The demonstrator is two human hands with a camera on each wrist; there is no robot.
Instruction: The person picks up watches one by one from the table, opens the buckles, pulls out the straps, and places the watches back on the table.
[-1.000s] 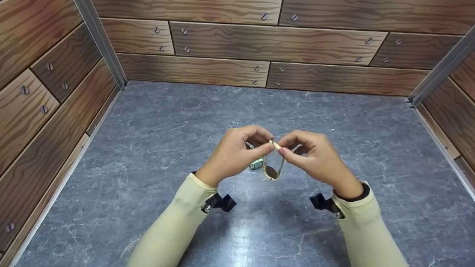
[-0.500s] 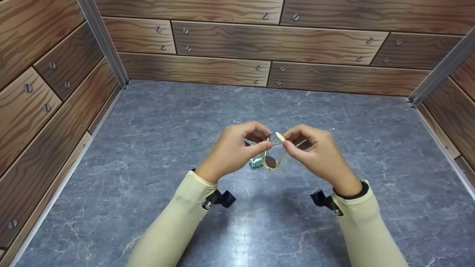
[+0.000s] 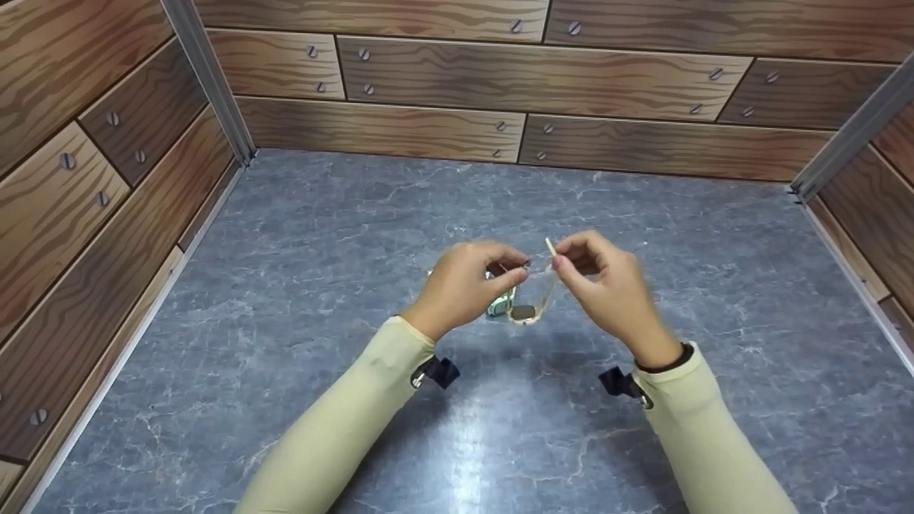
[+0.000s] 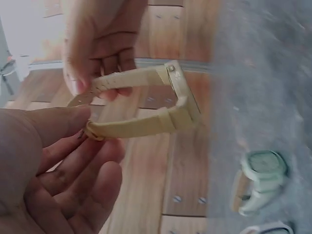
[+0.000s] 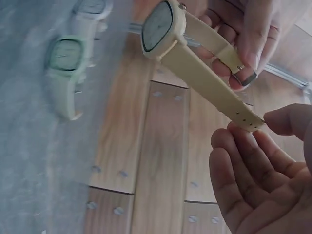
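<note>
A cream wristwatch (image 3: 525, 314) hangs face-down in a loop between both hands, its strap unfastened. My left hand (image 3: 468, 285) pinches the buckle end of the strap (image 4: 129, 127) between thumb and fingers. Opposite it, my right hand (image 3: 607, 293) pinches the other end, the one with the row of holes (image 5: 245, 119). A small gap separates the two strap ends, with the dark metal buckle (image 5: 246, 78) at the left fingertips. Behind the left hand, a pale green watch (image 3: 498, 305) lies on the table, partly hidden in the head view.
A white watch (image 5: 92, 7) lies beside the green one, cut off by the frame edge in both wrist views. The grey marbled tabletop (image 3: 357, 214) is enclosed by wood-patterned walls (image 3: 428, 71) at the back and sides.
My right hand has drawn up and to the right, away from the left, and the strap ends have come apart. The watch case has risen slightly in view.
</note>
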